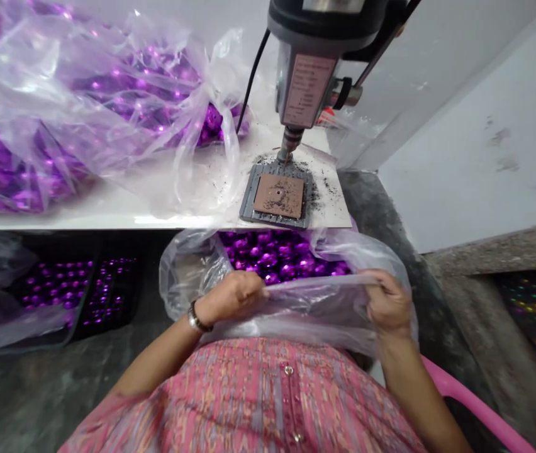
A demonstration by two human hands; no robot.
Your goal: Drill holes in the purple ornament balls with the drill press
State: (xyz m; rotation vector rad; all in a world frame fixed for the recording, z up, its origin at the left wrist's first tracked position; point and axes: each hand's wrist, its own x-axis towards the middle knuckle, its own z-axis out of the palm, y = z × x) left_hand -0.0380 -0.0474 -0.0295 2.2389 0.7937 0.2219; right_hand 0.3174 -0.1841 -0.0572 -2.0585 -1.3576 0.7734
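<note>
A clear plastic bag (315,299) lies across my lap, its mouth spread below the table edge. Inside it are many shiny purple balls (268,255). My left hand (240,294) is closed on the near rim of the bag, left of the middle. Farther right, my right hand (388,302) pinches the same rim, and the plastic is stretched between the two. Beyond the bag, a drill press (308,75) stands on the table, its bit above a brown square plate (278,195) strewn with dark shavings.
Large clear bags of purple balls (140,94) cover the left of the white table (178,217). Dark crates (79,302) with more purple balls sit below at left. A pink chair arm (475,406) is at my right, near a pale wall (485,138).
</note>
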